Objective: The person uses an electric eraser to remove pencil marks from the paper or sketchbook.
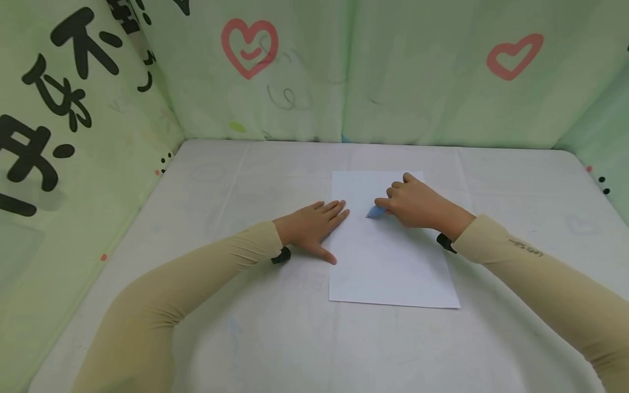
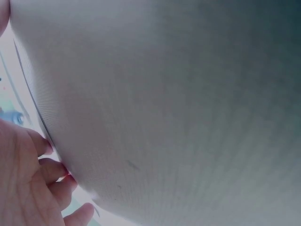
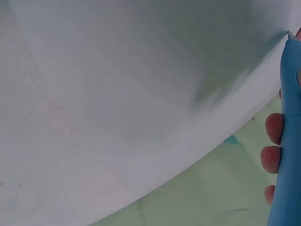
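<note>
The right hand (image 1: 417,204) pinched a blue pen (image 1: 375,212), tip on the paper (image 1: 393,262); the left hand (image 1: 314,229), grip spread flat, pressed the paper's edge on the tabletop (image 1: 245,327). Easing that press could have let the sheet slide.

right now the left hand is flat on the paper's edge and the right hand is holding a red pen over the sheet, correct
Not quite: the pen is blue, not red, as the head and right wrist views show. The rest holds: the left hand lies flat at the edge of the paper, and the right hand holds the pen over it.
</note>
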A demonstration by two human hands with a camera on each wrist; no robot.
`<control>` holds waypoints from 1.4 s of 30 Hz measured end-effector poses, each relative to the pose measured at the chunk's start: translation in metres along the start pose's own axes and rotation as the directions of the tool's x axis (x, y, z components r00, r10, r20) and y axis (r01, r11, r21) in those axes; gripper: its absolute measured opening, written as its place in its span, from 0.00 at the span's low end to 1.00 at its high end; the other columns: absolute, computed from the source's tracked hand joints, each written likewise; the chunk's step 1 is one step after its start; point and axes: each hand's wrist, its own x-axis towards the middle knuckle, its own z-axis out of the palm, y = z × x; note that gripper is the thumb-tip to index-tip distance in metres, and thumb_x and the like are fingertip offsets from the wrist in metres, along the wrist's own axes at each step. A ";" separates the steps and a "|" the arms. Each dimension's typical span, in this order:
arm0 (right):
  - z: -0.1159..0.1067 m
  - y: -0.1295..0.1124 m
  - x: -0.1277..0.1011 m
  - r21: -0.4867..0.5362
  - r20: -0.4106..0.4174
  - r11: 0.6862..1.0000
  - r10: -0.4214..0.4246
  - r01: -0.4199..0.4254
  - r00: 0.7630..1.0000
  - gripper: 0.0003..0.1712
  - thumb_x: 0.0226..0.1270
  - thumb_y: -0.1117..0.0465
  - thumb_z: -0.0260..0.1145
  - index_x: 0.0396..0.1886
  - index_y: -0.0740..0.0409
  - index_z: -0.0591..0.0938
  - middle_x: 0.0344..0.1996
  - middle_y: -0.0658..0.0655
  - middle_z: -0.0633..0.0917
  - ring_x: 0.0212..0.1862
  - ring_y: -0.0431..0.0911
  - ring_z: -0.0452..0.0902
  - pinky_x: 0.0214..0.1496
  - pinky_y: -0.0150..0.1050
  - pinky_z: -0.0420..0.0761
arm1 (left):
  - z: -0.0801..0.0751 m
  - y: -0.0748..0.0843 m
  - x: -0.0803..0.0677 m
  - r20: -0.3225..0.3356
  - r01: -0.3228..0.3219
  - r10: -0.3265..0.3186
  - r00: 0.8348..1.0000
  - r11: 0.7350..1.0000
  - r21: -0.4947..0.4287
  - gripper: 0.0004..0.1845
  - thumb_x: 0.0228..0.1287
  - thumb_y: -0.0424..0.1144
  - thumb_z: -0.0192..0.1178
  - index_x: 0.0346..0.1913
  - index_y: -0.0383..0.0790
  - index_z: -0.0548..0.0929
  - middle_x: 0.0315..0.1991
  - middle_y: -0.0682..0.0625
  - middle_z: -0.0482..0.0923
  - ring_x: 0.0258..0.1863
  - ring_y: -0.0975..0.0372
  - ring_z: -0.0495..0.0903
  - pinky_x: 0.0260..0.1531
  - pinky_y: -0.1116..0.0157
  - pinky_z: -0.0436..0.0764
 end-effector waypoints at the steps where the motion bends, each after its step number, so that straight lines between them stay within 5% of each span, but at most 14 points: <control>1: 0.000 0.000 0.001 -0.002 -0.001 1.000 0.003 -0.003 1.000 0.11 0.54 0.62 0.71 0.37 0.54 0.80 0.22 0.56 0.81 0.25 0.49 0.75 0.31 0.43 0.69 | 0.000 0.000 0.000 -0.001 0.000 0.000 1.000 1.000 -0.004 0.61 0.51 0.78 0.47 0.75 0.40 0.36 0.76 0.43 0.32 0.76 0.55 0.36 0.74 0.55 0.45; 42: 0.002 0.003 0.012 0.009 0.020 0.999 0.035 -0.036 0.999 0.11 0.54 0.64 0.71 0.38 0.54 0.82 0.23 0.57 0.83 0.27 0.50 0.76 0.32 0.44 0.69 | -0.001 0.001 -0.007 -0.026 -0.006 0.006 1.000 1.000 -0.010 0.60 0.52 0.77 0.48 0.75 0.39 0.38 0.76 0.43 0.34 0.76 0.55 0.37 0.74 0.56 0.46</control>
